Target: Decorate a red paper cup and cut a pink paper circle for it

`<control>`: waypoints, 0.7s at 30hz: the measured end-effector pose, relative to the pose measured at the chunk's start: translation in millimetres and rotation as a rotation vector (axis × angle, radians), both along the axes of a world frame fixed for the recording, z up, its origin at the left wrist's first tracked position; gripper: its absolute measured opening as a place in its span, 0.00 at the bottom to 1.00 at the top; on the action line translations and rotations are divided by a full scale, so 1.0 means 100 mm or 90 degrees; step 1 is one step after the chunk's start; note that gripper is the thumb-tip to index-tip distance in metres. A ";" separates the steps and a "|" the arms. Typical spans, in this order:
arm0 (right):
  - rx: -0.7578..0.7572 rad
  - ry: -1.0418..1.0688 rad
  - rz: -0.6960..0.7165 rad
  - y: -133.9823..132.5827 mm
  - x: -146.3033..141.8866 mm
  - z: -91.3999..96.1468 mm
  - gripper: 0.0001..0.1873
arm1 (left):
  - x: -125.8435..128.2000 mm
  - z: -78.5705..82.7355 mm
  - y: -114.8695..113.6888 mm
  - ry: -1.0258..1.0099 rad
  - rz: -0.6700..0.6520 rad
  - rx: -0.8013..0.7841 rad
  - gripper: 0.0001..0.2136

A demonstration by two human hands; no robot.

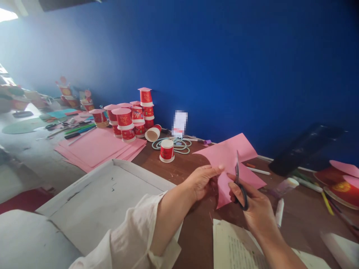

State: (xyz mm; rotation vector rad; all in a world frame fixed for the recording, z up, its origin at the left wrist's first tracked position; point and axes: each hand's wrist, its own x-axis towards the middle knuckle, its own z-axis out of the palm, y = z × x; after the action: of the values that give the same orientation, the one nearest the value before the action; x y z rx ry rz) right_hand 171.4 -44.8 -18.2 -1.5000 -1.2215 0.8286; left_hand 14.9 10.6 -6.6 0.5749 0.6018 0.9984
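Observation:
My left hand (pixel 202 182) pinches a sheet of pink paper (pixel 224 157) by its lower left part, holding it up over the brown table (pixel 196 228). Dark-handled scissors (pixel 242 196) are in my right hand (pixel 254 203), with my fingers closed round the handles. Their blades point upward at the paper, where a cut notch opens on its right side. A flap of the paper hangs down between my hands. The lower edge of the sheet is partly hidden by my fingers.
Red paper cups (pixel 123 121) with pink tops stand stacked at the back left, beside pink sheets (pixel 95 149). An upturned cup (pixel 167 151) stands by a coiled cable (pixel 183 146). A white box lid (pixel 112 198), a printed booklet (pixel 235 243) and a dark bottle (pixel 300 149) lie around.

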 end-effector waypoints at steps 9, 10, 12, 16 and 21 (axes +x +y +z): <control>-0.016 -0.027 0.060 0.01 -0.04 0.00 0.34 | 0.14 0.03 -0.11 -0.053 0.093 -0.094 0.21; -0.017 -0.020 0.072 0.01 -0.05 0.02 0.34 | 0.13 0.03 -0.11 -0.035 0.094 -0.106 0.21; -0.020 -0.015 0.083 0.01 -0.05 0.07 0.34 | 0.11 0.03 -0.10 0.004 0.094 -0.098 0.20; -0.028 -0.043 0.067 0.02 -0.04 0.15 0.34 | 0.04 0.08 -0.09 0.089 0.121 -0.044 0.19; -0.008 -0.094 0.089 0.03 0.04 0.17 0.32 | 0.01 0.12 -0.09 0.140 0.110 -0.014 0.17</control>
State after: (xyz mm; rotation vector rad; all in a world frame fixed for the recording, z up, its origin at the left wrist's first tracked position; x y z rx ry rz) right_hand 175.6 -42.0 -1.0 -1.5207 -1.4450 0.8301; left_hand 15.7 1.9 5.4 0.6247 0.8682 1.0973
